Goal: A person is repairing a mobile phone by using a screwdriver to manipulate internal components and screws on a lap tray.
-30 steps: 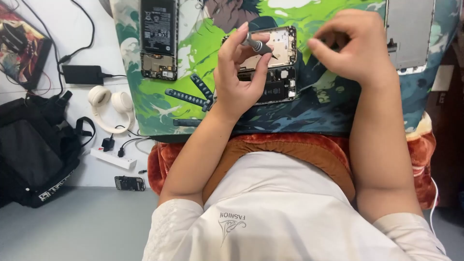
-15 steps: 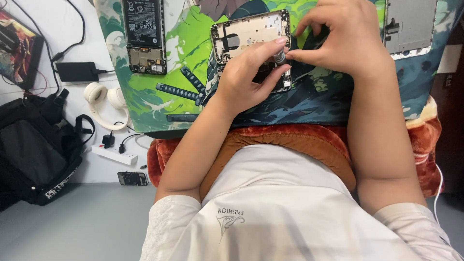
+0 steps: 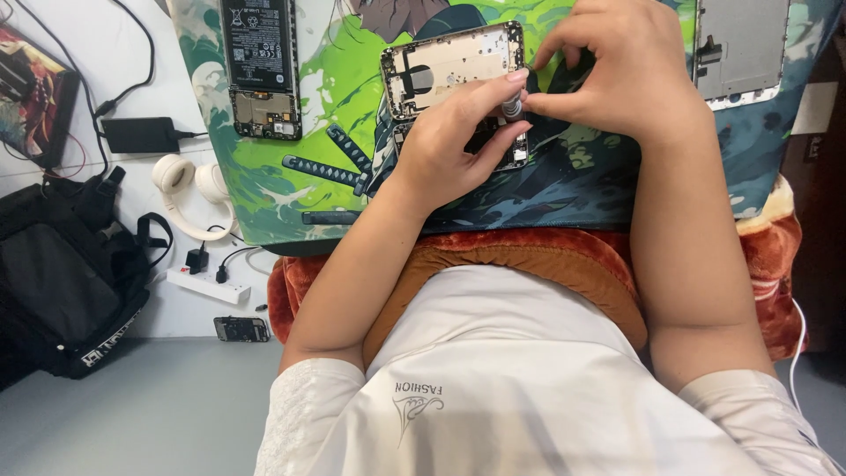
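Right over the middle of the green illustrated work mat (image 3: 291, 132), both hands meet on an opened gold-coloured phone chassis with its back plate removed (image 3: 449, 70). The chassis lies flat with its long axis running near to far, its far end bare and its near end hidden under the hands. The left hand (image 3: 454, 141) comes in from the near left and rests on the chassis's near half, forefinger and thumb pinched together on a small grey ribbed cylinder, probably a screwdriver handle (image 3: 512, 107), though little of it shows. The right hand (image 3: 630, 75) reaches in from the right, fingers curled and closed on the same tool at its right side. The handle stands just at the chassis's right edge, so both hands are equally close to it. Far left on the mat lies a black opened phone showing its battery (image 3: 260, 66); at far right, a grey metal phone frame (image 3: 740, 48).
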